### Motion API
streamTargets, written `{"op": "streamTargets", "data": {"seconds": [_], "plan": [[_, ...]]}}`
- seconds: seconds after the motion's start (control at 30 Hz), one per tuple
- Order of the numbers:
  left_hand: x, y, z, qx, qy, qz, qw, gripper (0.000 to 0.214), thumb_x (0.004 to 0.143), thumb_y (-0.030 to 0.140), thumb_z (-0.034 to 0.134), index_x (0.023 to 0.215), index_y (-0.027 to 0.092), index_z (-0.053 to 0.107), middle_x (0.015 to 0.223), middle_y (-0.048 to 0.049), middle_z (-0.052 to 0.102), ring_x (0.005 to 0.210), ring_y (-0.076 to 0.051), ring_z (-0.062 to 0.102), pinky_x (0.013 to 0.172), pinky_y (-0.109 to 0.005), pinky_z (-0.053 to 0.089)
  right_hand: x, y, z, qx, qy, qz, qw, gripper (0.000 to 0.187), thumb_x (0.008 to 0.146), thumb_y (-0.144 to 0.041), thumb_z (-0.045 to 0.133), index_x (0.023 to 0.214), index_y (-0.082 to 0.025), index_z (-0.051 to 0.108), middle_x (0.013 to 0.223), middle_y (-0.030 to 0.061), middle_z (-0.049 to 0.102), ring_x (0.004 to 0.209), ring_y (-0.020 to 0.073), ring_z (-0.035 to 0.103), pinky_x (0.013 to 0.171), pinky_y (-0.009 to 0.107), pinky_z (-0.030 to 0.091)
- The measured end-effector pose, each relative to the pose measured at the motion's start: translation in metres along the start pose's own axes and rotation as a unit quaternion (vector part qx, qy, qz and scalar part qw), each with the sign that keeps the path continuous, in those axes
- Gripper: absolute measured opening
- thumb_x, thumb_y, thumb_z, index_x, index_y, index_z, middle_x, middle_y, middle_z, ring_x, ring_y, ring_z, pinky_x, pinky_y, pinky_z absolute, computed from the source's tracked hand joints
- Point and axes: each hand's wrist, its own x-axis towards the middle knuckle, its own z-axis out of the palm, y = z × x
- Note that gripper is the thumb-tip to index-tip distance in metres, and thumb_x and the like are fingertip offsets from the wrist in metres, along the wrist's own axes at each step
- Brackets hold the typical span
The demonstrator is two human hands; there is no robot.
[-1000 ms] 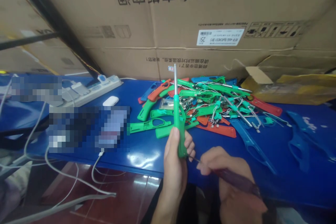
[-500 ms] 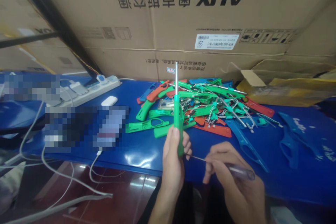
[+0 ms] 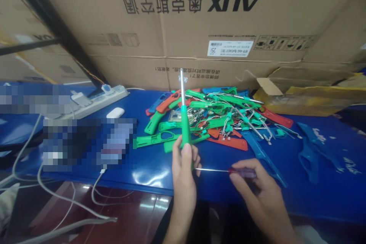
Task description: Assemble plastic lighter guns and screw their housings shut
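Observation:
My left hand [image 3: 185, 164] is closed around the handle of a green gas lighter [image 3: 185, 124], whose silver tube points up and away from me. My right hand [image 3: 259, 194] grips the dark red, see-through handle of a screwdriver [image 3: 243, 172]. The thin shaft runs level to the left, and its tip meets the lower end of the lighter by my left fingers; the exact contact point is hidden. Just beyond my hands lies a heap of lighter parts [image 3: 220, 122]: green, red and blue shell halves, metal tubes and white wires.
Blue shell pieces [image 3: 310, 160] lie at the right on the blue table [image 3: 154, 167]. A white power strip [image 3: 114, 97], a white case [image 3: 115, 113] and a blurred phone [image 3: 117, 141] with cables are at the left. A large cardboard box [image 3: 183, 19] stands behind, a torn carton [image 3: 303, 99] at right.
The screwdriver has swung from slanted to nearly level. My right hand has shifted its hold on the handle, and the lighter sits slightly further left in view, tilted a little more.

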Motion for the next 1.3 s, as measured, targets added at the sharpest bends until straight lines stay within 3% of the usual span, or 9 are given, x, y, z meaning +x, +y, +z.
{"op": "streamTargets", "data": {"seconds": [0.1,0.23,0.43,0.6,0.8,0.97,1.03,1.2,1.3], "plan": [[-0.002,0.002,0.003,0.011,0.026,0.014,0.999,0.052,0.091,0.053,0.072,0.13,0.024,0.053,0.075,0.0043,0.047,0.058,-0.009,0.04,0.047,-0.016,0.034,0.002,0.011,-0.006,-0.009,-0.077,0.004,0.997,0.022,0.098,-0.046,0.06,0.103,-0.025,0.064,0.066,-0.0041,0.065,0.054,0.0119,0.063,0.053,0.018,0.051],[-0.003,0.005,0.006,0.023,0.03,0.025,0.999,0.05,0.093,0.051,0.07,0.13,0.022,0.054,0.073,0.0041,0.047,0.056,-0.009,0.04,0.046,-0.016,0.034,0.004,0.016,-0.007,-0.066,-0.103,0.011,0.992,0.031,0.102,-0.051,0.051,0.088,-0.025,0.062,0.055,-0.0056,0.057,0.047,0.0119,0.054,0.051,0.02,0.046],[-0.002,0.004,0.006,0.05,0.041,0.043,0.997,0.049,0.094,0.051,0.069,0.131,0.024,0.053,0.074,0.0037,0.048,0.057,-0.01,0.041,0.046,-0.016,0.035,-0.005,0.015,-0.01,-0.025,-0.093,0.042,0.994,0.03,0.105,-0.049,0.044,0.111,-0.027,0.062,0.083,-0.0004,0.071,0.069,0.0137,0.067,0.064,0.021,0.052],[-0.002,0.003,0.006,0.063,0.029,0.036,0.997,0.05,0.092,0.05,0.071,0.131,0.023,0.054,0.073,0.0034,0.049,0.057,-0.01,0.041,0.046,-0.016,0.035,0.003,0.015,-0.004,-0.04,-0.086,0.044,0.995,0.036,0.106,-0.048,0.041,0.086,-0.025,0.059,0.055,-0.0054,0.055,0.05,0.0115,0.055,0.052,0.021,0.043],[-0.003,0.003,0.008,0.046,0.045,0.033,0.997,0.046,0.092,0.047,0.071,0.128,0.023,0.054,0.073,0.0038,0.05,0.057,-0.01,0.042,0.047,-0.017,0.038,-0.001,0.018,-0.004,-0.013,-0.071,0.004,0.997,0.028,0.101,-0.044,0.053,0.122,-0.026,0.058,0.095,0.0021,0.074,0.081,0.0147,0.071,0.073,0.022,0.056],[-0.003,0.004,0.009,0.052,0.039,0.024,0.998,0.044,0.091,0.05,0.072,0.124,0.024,0.057,0.073,0.0035,0.049,0.057,-0.01,0.042,0.048,-0.017,0.037,0.003,0.012,-0.005,-0.037,-0.088,0.022,0.995,0.03,0.103,-0.047,0.05,0.087,-0.024,0.06,0.058,-0.0047,0.058,0.052,0.012,0.057,0.053,0.02,0.046],[-0.002,0.004,0.008,0.044,0.036,0.028,0.998,0.039,0.091,0.049,0.072,0.117,0.023,0.059,0.072,0.0036,0.048,0.057,-0.01,0.041,0.049,-0.017,0.037,0.006,0.008,-0.005,-0.044,-0.09,0.012,0.995,0.034,0.105,-0.047,0.046,0.083,-0.024,0.059,0.056,-0.0049,0.057,0.05,0.0115,0.055,0.054,0.02,0.045],[0.001,0.003,0.003,0.033,0.02,0.039,0.998,0.03,0.093,0.045,0.071,0.106,0.022,0.057,0.07,0.0041,0.046,0.056,-0.009,0.038,0.047,-0.017,0.036,0.005,0.005,-0.008,-0.046,-0.12,-0.008,0.992,0.028,0.105,-0.046,0.045,0.1,-0.025,0.063,0.078,-0.0013,0.071,0.068,0.0142,0.065,0.061,0.021,0.048],[0.001,0.003,0.003,0.037,0.023,0.039,0.998,0.032,0.093,0.046,0.07,0.11,0.022,0.058,0.071,0.004,0.046,0.056,-0.009,0.038,0.047,-0.017,0.037,0.006,0.006,-0.008,-0.054,-0.132,0.003,0.99,0.03,0.105,-0.045,0.045,0.09,-0.025,0.062,0.07,-0.0039,0.065,0.063,0.0128,0.062,0.064,0.021,0.047]]}}
